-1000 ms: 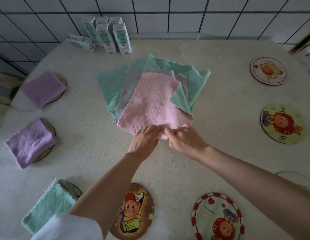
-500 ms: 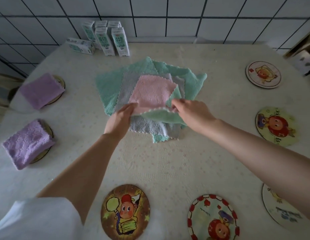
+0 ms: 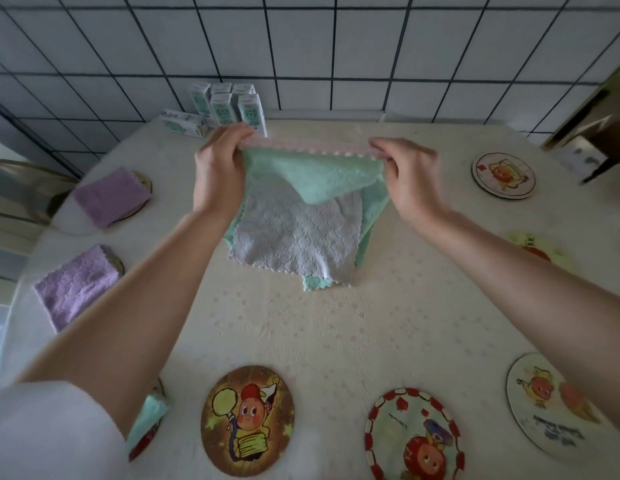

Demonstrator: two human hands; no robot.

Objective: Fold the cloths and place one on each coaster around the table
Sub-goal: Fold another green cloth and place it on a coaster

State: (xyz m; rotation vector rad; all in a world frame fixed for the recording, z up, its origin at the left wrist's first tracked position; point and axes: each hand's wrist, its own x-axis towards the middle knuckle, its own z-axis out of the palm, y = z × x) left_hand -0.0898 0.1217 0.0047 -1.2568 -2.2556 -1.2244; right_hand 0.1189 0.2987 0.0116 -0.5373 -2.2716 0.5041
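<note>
Pinching a cloth by its top corners, pink along the upper edge, green facing the camera: left hand and right hand, both grips clenched on it. Cloth held up at centre frame, above grey cloth lying on table.

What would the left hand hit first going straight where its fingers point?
Probably the upright white-and-green cartons standing just beyond the left hand, which grips a corner of the pink-and-green fleecy cloth. Depth is unclear; raised, it might pass over them to the tiled wall.
</note>
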